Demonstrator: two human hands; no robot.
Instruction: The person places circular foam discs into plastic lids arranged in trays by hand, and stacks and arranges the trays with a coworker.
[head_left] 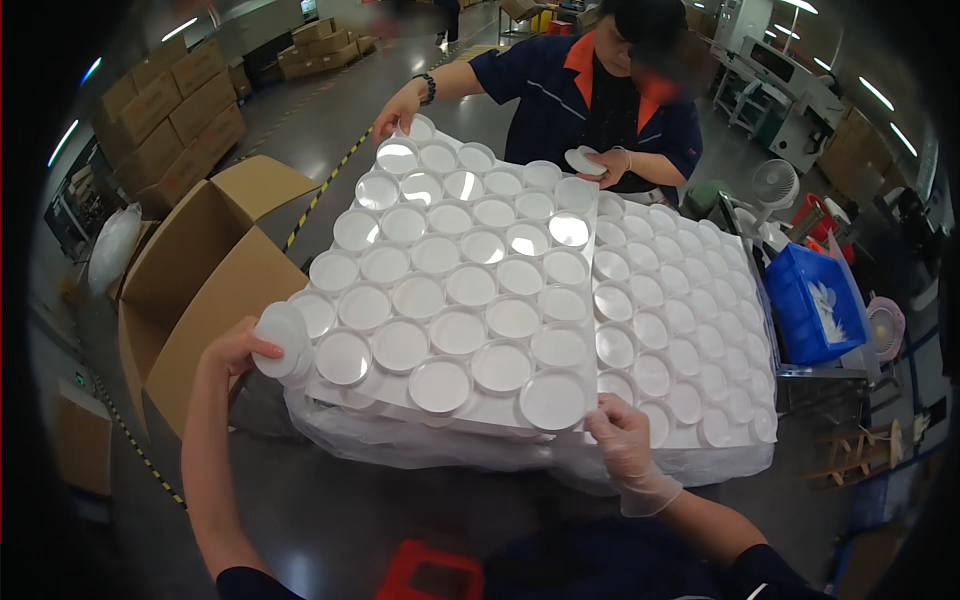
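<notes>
My left hand is closed on a few thin white round discs at the left corner of a white sheet. Rows of shallow, round white dishes cover that sheet. At the sheet's near right corner, my right hand, in a clear glove, pinches the edge beside the nearest dish. Its fingertips are partly hidden. Across from me, a co-worker's hand touches the far left corner by a dish. The co-worker's other hand holds white discs.
A second dish-covered layer lies to the right, with clear plastic film hanging below. An open cardboard box stands left. At right are a blue bin and a white fan. Something red sits near me.
</notes>
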